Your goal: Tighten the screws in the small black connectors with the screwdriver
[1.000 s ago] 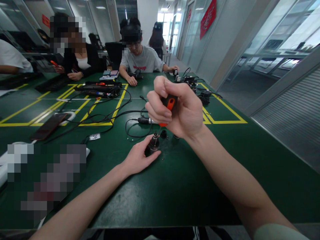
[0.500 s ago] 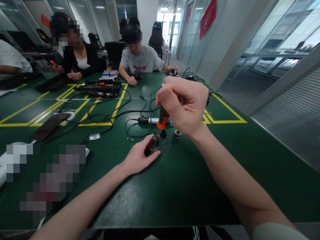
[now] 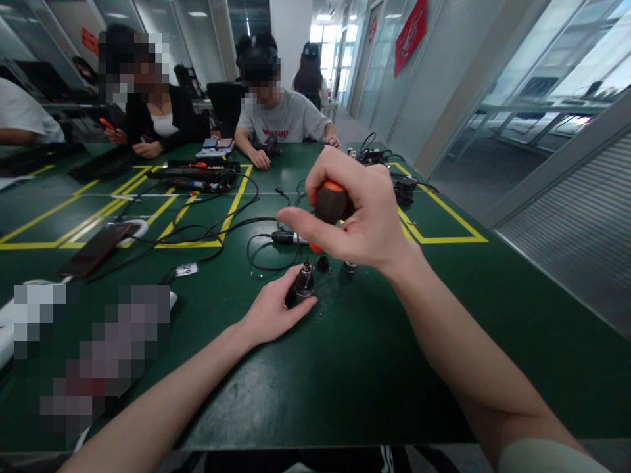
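Note:
My left hand (image 3: pixel 273 313) holds a small dark metal part (image 3: pixel 304 281) against the table, thumb and fingers on either side of it. A thin spindle rises from the top of that part. In my right hand (image 3: pixel 365 213) is a screwdriver (image 3: pixel 332 205) with a dark and orange handle, held upright above the part. Its thin shaft runs down to the part's right side; where the tip sits I cannot make out. My right thumb points left, while the index finger curls around the handle. Just beyond lie a small black piece (image 3: pixel 322 264) and a silver ring-like piece (image 3: pixel 350 267).
A pen-shaped tool (image 3: pixel 284 238) with a cable lies behind my hands on the green table (image 3: pixel 276 394). Cables, a phone (image 3: pixel 96 249) and a black tool tray (image 3: pixel 197 176) are to the left. Co-workers sit across the table, one with a grey shirt (image 3: pixel 283 118).
My right hand has turned and loosened around the screwdriver, its thumb swinging out left and exposing the handle's top. My left hand stays put. A co-worker's hand across the table has shifted left.

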Tool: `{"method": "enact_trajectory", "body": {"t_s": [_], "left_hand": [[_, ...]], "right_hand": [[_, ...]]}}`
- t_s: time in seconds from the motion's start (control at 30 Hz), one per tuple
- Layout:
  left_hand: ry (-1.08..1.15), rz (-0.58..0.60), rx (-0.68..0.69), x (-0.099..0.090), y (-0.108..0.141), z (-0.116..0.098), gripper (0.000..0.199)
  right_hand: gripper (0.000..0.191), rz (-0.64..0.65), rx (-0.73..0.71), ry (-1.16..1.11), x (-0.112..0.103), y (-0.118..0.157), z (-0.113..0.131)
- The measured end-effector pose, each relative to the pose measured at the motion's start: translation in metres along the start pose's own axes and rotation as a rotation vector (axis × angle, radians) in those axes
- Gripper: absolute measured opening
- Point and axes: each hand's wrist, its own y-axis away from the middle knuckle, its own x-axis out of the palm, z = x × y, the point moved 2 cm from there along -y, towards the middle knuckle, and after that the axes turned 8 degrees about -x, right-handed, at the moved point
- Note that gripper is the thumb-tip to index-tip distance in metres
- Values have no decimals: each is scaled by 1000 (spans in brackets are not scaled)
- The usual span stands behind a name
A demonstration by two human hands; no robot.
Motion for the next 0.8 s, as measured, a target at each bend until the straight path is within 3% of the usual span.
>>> {"method": "enact_trajectory", "body": {"t_s": [0.1, 0.37, 0.6, 0.8], "left_hand": [[0, -2, 3, 0, 0, 0, 51], [-2, -4, 2, 1, 0, 0, 52], [-7, -6, 4, 1, -1, 0, 52], [-3, -6, 3, 0, 0, -1, 50]], "right_hand": [[30, 14, 20, 12, 0, -1, 1], [12, 120, -22, 23, -2, -2, 3], [27, 169, 1, 54, -3, -3, 0], [24, 243, 38, 42, -10, -5, 4]]}}
